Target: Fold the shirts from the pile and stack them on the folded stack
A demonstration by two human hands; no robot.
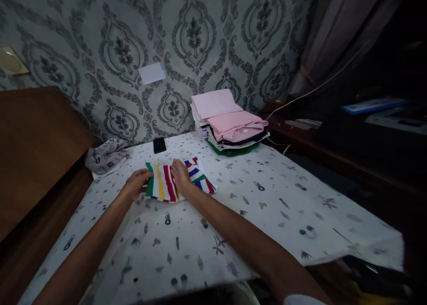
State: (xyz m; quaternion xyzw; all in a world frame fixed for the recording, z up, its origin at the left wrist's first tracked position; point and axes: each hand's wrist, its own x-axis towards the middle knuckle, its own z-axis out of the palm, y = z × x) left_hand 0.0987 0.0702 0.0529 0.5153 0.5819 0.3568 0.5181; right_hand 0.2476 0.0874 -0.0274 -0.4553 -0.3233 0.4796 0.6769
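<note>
A folded striped cloth garment (161, 182) in green, yellow, red, blue and white lies on the patterned tablecloth. My left hand (136, 184) grips its green left edge, fingers on top and thumb tucked at the side. Across the middle of the cloth rests my right hand (181, 176), its fingers stretched out and laid flat on the stripes. To the right of that hand, the stripes run at an angle and the cloth looks less evenly folded. What kind of garment it is cannot be made out.
A stack of folded clothes (233, 120), pink on top, stands at the back right. Behind the striped cloth lies a black phone (159, 145). A crumpled grey cloth (107, 156) sits at the left edge, beside a brown wooden panel (36, 149). A white cable (320, 87) hangs at right.
</note>
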